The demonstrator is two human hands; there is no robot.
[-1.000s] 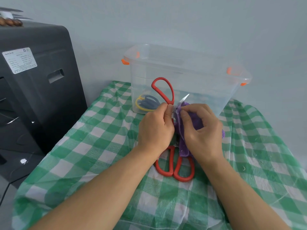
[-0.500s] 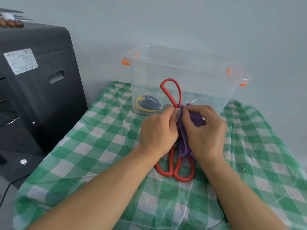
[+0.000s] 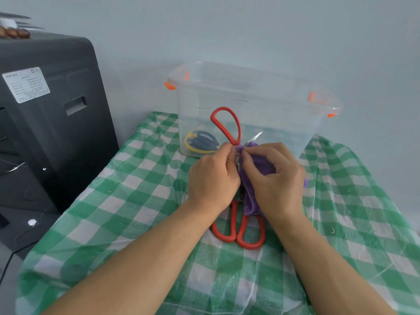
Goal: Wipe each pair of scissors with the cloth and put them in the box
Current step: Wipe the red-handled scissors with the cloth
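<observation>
My left hand (image 3: 213,180) pinches a pair of red-handled scissors (image 3: 225,123) at the pivot. One red loop stands up in front of the box, and a blade tip pokes out to the upper right. My right hand (image 3: 277,183) grips the purple cloth (image 3: 251,201) and presses it against that blade; the cloth hangs down between my hands. A second red-handled pair (image 3: 238,230) lies on the tablecloth below my hands, its blades hidden. The clear plastic box (image 3: 250,87) stands behind, with a yellow and dark blue pair (image 3: 200,142) lying inside it.
A green and white checked tablecloth (image 3: 127,201) covers the table. A tall black machine (image 3: 52,123) stands close on the left, with small items on top. The box has orange latches and sits against the pale wall.
The held scissors' red loop swung right, then back left. My right hand shifted the cloth a little along the blade. The pair on the table stayed put.
</observation>
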